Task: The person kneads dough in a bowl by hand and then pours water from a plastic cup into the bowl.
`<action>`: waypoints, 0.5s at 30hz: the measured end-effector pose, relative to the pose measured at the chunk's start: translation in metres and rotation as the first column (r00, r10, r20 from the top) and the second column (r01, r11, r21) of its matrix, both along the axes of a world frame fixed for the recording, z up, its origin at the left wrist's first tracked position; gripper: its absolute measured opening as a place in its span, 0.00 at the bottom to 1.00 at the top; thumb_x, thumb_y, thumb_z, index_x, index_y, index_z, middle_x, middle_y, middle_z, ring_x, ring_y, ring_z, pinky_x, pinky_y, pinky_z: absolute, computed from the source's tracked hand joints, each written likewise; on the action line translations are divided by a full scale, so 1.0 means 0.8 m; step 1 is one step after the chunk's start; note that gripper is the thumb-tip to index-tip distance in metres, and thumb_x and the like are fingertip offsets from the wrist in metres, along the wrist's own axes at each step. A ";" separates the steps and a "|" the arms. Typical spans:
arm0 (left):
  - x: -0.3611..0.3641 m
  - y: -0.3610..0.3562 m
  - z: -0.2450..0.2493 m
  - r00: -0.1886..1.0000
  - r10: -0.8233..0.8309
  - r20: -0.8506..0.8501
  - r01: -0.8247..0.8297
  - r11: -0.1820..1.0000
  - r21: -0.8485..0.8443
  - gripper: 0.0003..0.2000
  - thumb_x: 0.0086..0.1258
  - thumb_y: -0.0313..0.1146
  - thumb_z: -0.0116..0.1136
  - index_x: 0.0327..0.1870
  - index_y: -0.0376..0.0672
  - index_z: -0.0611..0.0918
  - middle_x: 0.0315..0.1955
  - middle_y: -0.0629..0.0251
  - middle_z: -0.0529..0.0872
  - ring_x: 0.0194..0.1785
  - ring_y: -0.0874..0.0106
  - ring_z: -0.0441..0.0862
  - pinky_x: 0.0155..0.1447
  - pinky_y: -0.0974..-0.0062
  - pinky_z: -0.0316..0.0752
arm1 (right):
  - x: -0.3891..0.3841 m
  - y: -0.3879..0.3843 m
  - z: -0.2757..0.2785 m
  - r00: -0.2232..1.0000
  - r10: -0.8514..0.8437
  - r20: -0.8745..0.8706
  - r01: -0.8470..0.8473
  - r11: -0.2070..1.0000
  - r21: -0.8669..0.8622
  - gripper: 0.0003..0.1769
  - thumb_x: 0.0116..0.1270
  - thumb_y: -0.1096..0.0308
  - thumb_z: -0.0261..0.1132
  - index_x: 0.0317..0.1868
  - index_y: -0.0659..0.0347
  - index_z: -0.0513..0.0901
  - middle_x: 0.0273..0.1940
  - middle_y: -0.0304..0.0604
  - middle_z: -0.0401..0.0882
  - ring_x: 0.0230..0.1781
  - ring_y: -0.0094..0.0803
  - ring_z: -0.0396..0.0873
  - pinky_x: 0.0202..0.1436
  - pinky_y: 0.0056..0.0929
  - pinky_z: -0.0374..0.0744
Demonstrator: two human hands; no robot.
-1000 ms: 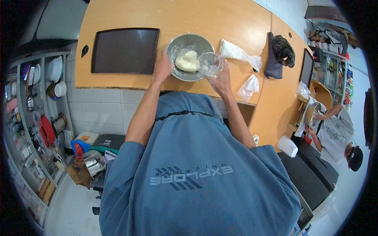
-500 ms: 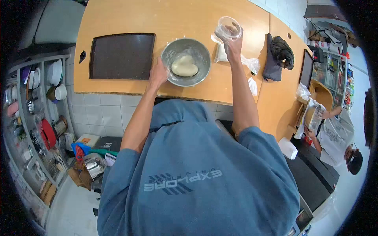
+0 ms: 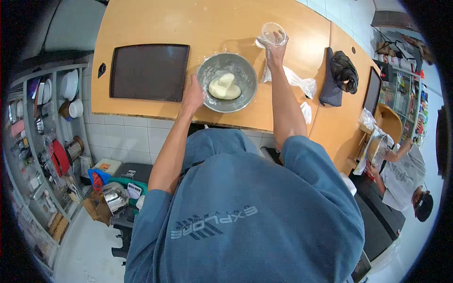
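Left hand (image 3: 193,94) holds bowl (image 3: 245,80) rim; right hand (image 3: 275,51) seemingly holds cup (image 3: 273,33).

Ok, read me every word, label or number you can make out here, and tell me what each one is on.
"EXPLORE": on the blue shirt, seen upside down.
Smaller line beside it: too blurred to read.
Print on the co-worker's shirt: too blurred to read.
Label on the floor box: too small to read.
Bowl, cup, tray: no text visible.
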State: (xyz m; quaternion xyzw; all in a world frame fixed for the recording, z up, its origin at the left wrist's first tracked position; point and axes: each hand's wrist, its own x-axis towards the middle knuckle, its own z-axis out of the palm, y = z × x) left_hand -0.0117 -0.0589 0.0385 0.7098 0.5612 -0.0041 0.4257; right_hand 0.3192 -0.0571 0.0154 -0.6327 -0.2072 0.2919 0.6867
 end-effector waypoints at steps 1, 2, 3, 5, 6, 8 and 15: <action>-0.001 -0.001 -0.002 1.000 -0.009 0.010 0.009 1.000 0.014 0.21 0.71 0.27 0.55 0.62 0.33 0.67 0.53 0.31 0.81 0.58 0.34 0.78 0.61 0.42 0.72 | -0.001 -0.003 -0.001 1.000 0.006 -0.023 -0.006 1.000 -0.001 0.55 0.43 0.76 0.86 0.69 0.60 0.61 0.69 0.54 0.64 0.67 0.43 0.71 0.67 0.39 0.80; -0.002 -0.002 -0.003 1.000 -0.020 0.021 0.019 0.999 0.029 0.21 0.71 0.27 0.55 0.62 0.33 0.67 0.53 0.30 0.81 0.57 0.34 0.78 0.61 0.42 0.72 | 0.000 -0.005 0.000 0.999 0.011 -0.046 -0.011 1.000 -0.001 0.56 0.42 0.76 0.86 0.69 0.60 0.61 0.69 0.54 0.64 0.68 0.43 0.71 0.68 0.39 0.80; -0.002 -0.001 0.001 1.000 -0.017 0.000 0.017 1.000 0.007 0.21 0.71 0.27 0.55 0.62 0.33 0.67 0.52 0.30 0.82 0.57 0.34 0.79 0.61 0.42 0.72 | 0.000 -0.008 -0.001 0.998 0.014 -0.069 -0.014 1.000 0.001 0.56 0.41 0.76 0.86 0.69 0.60 0.61 0.70 0.54 0.63 0.68 0.43 0.70 0.69 0.39 0.79; 0.002 0.003 0.009 0.999 -0.017 -0.040 0.015 0.999 -0.031 0.20 0.71 0.28 0.56 0.62 0.33 0.68 0.51 0.30 0.82 0.56 0.34 0.79 0.60 0.41 0.72 | -0.003 -0.012 -0.002 0.999 0.002 -0.034 -0.004 0.999 -0.052 0.54 0.44 0.78 0.83 0.70 0.61 0.60 0.68 0.54 0.65 0.68 0.42 0.70 0.69 0.38 0.78; 0.002 0.003 0.007 0.999 -0.024 -0.034 0.023 0.999 -0.027 0.20 0.71 0.28 0.55 0.61 0.33 0.68 0.50 0.30 0.82 0.56 0.34 0.80 0.60 0.41 0.73 | -0.002 -0.015 -0.005 1.000 -0.004 -0.015 0.002 0.997 -0.079 0.53 0.46 0.79 0.82 0.70 0.61 0.60 0.68 0.53 0.66 0.68 0.42 0.70 0.70 0.38 0.77; -0.001 0.003 0.000 0.999 -0.036 -0.024 0.036 0.999 -0.020 0.19 0.71 0.28 0.55 0.61 0.33 0.68 0.50 0.30 0.83 0.55 0.33 0.80 0.59 0.41 0.73 | 0.006 -0.021 -0.025 0.995 0.004 0.100 0.004 0.997 -0.080 0.47 0.50 0.79 0.78 0.69 0.62 0.62 0.64 0.53 0.70 0.64 0.42 0.74 0.66 0.38 0.78; -0.006 0.006 0.006 0.998 -0.061 0.006 0.061 0.998 -0.012 0.21 0.71 0.30 0.57 0.61 0.34 0.69 0.50 0.28 0.83 0.55 0.34 0.80 0.59 0.41 0.74 | -0.091 -0.084 0.060 0.885 0.118 0.449 0.186 0.796 -0.576 0.32 0.55 0.73 0.70 0.62 0.65 0.71 0.50 0.54 0.79 0.48 0.47 0.80 0.56 0.39 0.78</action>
